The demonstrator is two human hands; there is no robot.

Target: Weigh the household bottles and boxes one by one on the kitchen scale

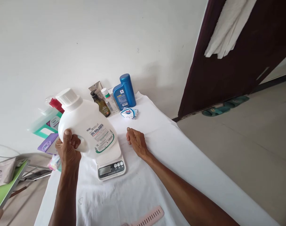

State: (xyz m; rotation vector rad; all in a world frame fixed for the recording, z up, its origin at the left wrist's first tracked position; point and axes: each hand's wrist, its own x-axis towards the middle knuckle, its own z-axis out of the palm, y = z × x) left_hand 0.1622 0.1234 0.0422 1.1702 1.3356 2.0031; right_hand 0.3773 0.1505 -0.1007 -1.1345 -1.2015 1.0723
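Observation:
My left hand (68,150) grips the handle of a large white detergent bottle (86,125) with a white cap, holding it tilted just over the platform of a small white digital kitchen scale (110,164). Whether the bottle rests on the scale cannot be told. My right hand (136,140) lies on the white cloth covering the table (161,175), just right of the scale, fingers curled loosely and holding nothing.
Along the wall stand a blue bottle (124,91), a small clear bottle (109,100), a dark pump bottle (100,104) and a soap packet (129,113). Coloured packages (49,125) sit left. A pink comb (149,217) lies near the front edge. A dark door (239,53) stands at right.

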